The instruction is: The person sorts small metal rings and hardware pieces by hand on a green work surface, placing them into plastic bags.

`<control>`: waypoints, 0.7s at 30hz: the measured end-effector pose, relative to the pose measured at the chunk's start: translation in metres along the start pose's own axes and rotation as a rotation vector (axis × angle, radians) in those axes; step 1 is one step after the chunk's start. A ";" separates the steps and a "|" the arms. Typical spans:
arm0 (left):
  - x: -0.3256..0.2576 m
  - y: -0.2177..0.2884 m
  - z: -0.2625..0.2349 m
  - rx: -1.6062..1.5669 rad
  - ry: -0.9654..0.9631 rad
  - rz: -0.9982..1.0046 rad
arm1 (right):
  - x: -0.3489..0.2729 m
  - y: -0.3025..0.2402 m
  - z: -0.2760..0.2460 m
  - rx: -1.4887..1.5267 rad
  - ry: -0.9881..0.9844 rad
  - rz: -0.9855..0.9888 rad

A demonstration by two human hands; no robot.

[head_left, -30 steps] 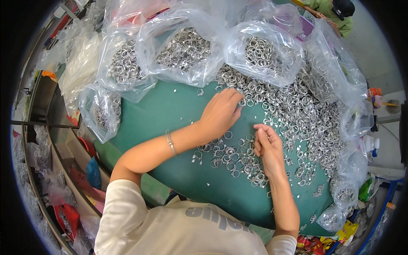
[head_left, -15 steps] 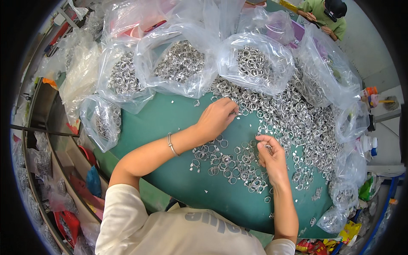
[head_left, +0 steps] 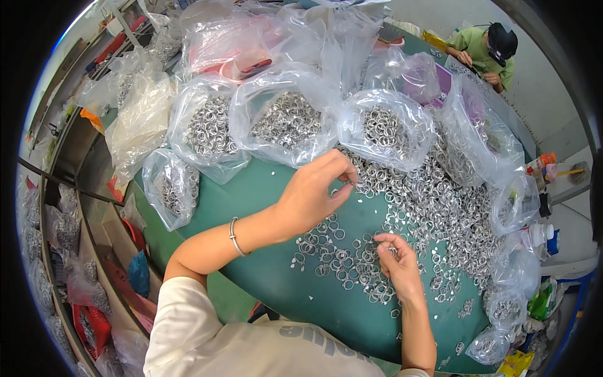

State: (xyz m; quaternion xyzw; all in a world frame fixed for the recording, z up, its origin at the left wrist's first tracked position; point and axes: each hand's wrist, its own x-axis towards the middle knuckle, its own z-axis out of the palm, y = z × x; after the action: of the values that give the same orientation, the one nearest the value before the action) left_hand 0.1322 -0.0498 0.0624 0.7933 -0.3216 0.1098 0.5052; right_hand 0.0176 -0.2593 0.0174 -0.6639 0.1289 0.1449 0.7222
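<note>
Over the green tabletop (head_left: 276,270), my left hand (head_left: 311,198) is bent at the wrist, thumb and forefinger pinched at the left edge of a large heap of silver metal rings (head_left: 433,201). Whatever sits in that pinch is too small to make out. My right hand (head_left: 400,267) is lower and to the right, its fingers curled and the thumb close to the forefinger. A silver ring (head_left: 392,252) shows partly between them. Beneath and left of the right hand lies a looser spread of rings (head_left: 344,261), with small silvery pieces (head_left: 298,261) among them.
Open clear plastic bags of rings, including one at the middle (head_left: 286,119) and one at the right (head_left: 386,129), line the far edge. Stacked bins of bagged parts (head_left: 88,283) stand at left. A co-worker in green (head_left: 483,53) sits at the far right.
The whole view has shifted, so the table appears lower. My left thumb and forefinger now show more clearly in their pinch. My right hand has moved slightly nearer to me.
</note>
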 end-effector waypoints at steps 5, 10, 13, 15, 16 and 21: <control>0.009 -0.029 -0.024 0.435 0.306 0.225 | -0.007 -0.001 -0.004 -0.045 0.018 -0.043; 0.015 -0.075 -0.049 0.230 0.417 -0.211 | -0.009 -0.013 -0.007 -0.013 0.042 -0.033; 0.016 -0.077 -0.043 0.180 0.475 -0.131 | -0.010 -0.011 -0.010 0.010 0.057 -0.029; 0.017 -0.081 -0.048 0.248 0.448 -0.132 | -0.010 -0.008 -0.011 0.017 0.057 -0.017; 0.017 -0.084 -0.052 0.284 0.435 -0.134 | -0.010 -0.007 -0.012 0.018 0.052 -0.013; 0.012 -0.097 -0.062 0.681 0.134 -0.179 | -0.007 0.000 -0.012 0.012 0.042 -0.008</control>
State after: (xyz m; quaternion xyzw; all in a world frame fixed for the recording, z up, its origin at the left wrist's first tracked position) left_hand 0.2110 0.0269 0.0260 0.9322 -0.1620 0.2180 0.2394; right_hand 0.0109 -0.2714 0.0187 -0.6629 0.1424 0.1274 0.7239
